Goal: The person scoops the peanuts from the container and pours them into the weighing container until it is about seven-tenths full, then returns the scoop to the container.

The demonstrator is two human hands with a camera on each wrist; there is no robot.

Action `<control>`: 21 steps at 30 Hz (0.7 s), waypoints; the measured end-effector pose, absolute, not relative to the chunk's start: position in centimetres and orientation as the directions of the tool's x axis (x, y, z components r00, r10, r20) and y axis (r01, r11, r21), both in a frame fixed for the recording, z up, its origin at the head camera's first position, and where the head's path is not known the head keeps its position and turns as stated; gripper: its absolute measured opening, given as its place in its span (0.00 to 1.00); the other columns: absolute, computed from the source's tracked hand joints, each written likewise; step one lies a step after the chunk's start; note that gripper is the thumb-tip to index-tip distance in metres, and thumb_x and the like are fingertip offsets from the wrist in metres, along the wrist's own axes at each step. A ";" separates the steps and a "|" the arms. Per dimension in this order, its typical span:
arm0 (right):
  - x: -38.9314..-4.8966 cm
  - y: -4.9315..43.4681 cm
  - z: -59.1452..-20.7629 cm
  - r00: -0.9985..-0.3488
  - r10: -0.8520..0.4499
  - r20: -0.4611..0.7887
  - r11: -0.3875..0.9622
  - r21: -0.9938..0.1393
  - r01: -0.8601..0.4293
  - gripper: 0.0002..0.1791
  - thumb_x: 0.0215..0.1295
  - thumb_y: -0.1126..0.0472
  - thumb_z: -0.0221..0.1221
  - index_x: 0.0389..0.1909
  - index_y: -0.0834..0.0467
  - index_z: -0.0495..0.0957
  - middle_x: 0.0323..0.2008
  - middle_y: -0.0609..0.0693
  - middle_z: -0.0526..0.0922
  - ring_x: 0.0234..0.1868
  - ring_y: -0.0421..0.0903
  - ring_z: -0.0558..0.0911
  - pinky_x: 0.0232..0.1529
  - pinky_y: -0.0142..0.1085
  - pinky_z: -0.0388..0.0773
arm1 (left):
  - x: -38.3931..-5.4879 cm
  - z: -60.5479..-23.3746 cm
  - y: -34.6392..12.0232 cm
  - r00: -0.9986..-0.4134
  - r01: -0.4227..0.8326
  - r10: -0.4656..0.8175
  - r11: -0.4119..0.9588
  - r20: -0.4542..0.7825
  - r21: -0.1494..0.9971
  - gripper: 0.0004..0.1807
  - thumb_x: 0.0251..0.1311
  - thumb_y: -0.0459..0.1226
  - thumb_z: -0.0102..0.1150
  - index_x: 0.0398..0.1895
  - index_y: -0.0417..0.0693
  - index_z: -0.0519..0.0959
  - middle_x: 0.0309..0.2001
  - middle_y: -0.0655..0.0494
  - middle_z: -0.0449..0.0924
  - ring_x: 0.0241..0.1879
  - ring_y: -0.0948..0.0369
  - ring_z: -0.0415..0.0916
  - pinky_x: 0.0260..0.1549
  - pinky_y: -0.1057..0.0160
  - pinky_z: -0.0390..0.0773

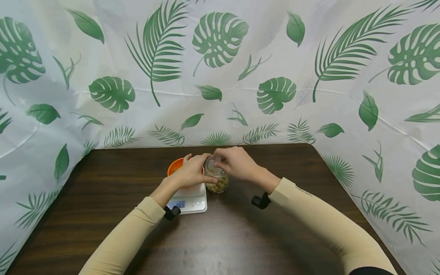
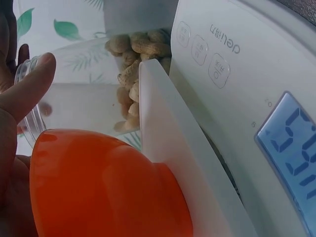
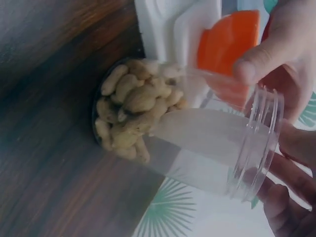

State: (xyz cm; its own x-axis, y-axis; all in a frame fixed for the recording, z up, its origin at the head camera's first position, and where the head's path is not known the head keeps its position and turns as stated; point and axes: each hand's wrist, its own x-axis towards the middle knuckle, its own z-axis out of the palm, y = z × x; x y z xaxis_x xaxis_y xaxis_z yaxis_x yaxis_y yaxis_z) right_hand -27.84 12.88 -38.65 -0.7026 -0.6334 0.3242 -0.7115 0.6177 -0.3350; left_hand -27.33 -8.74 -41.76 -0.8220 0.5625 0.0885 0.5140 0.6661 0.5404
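While both hands met over the middle of the surface (image 1: 103, 214), the left hand (image 1: 191, 172) and the right hand (image 1: 235, 164) gripped the same clear plastic jar (image 1: 216, 177), fingers curled round its upper part. The jar stood between the hands, just right of the white scale (image 1: 191, 198) that lay under the left wrist.

From the head view the jar's contents were only a tan patch low down; the right wrist view showed them plainly as peanuts in the shell (image 3: 133, 106), piled at the bottom, and showed the threaded mouth of the jar (image 3: 256, 143) open, with a fingertip pressed on the wall near the rim. The left wrist view alone gave the scale's buttons (image 2: 205, 52) and its lit blue display (image 2: 296, 148), and the orange bowl (image 2: 108, 187) sitting on the scale's platform, close under the left hand's thumb (image 2: 27, 89). In the head view that bowl (image 1: 175, 166) peeked out behind the left hand.

The surface was dark brown wood grain. A white curtain printed with green leaves (image 1: 220, 57) closed it in behind and on both sides of the hands.
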 end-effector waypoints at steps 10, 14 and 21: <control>-27.7 12.4 -38.5 -0.722 -0.632 0.281 0.603 -0.406 -0.686 0.09 0.69 0.59 0.68 0.46 0.57 0.83 0.36 0.47 0.87 0.36 0.41 0.87 0.36 0.36 0.83 | -27.5 -41.7 -8.7 -0.826 0.512 0.557 0.670 0.092 0.538 0.47 0.57 0.53 0.76 0.74 0.42 0.67 0.64 0.51 0.77 0.63 0.54 0.73 0.69 0.34 0.42; -27.8 12.5 -38.6 -0.755 -0.599 0.269 0.602 -0.470 -0.645 0.09 0.69 0.59 0.68 0.45 0.57 0.83 0.36 0.46 0.87 0.33 0.39 0.85 0.33 0.35 0.82 | -27.5 -41.8 -8.6 -0.827 0.512 0.555 0.672 0.093 0.535 0.46 0.57 0.53 0.76 0.73 0.43 0.67 0.63 0.52 0.77 0.62 0.55 0.73 0.69 0.35 0.43; -27.7 12.9 -39.2 -0.787 -0.530 0.317 0.572 -0.552 -0.607 0.06 0.70 0.57 0.67 0.43 0.53 0.83 0.37 0.44 0.87 0.37 0.42 0.86 0.36 0.38 0.83 | -27.3 -41.9 -8.6 -0.825 0.515 0.555 0.664 0.105 0.542 0.46 0.56 0.52 0.76 0.72 0.42 0.67 0.60 0.52 0.79 0.61 0.54 0.74 0.69 0.34 0.44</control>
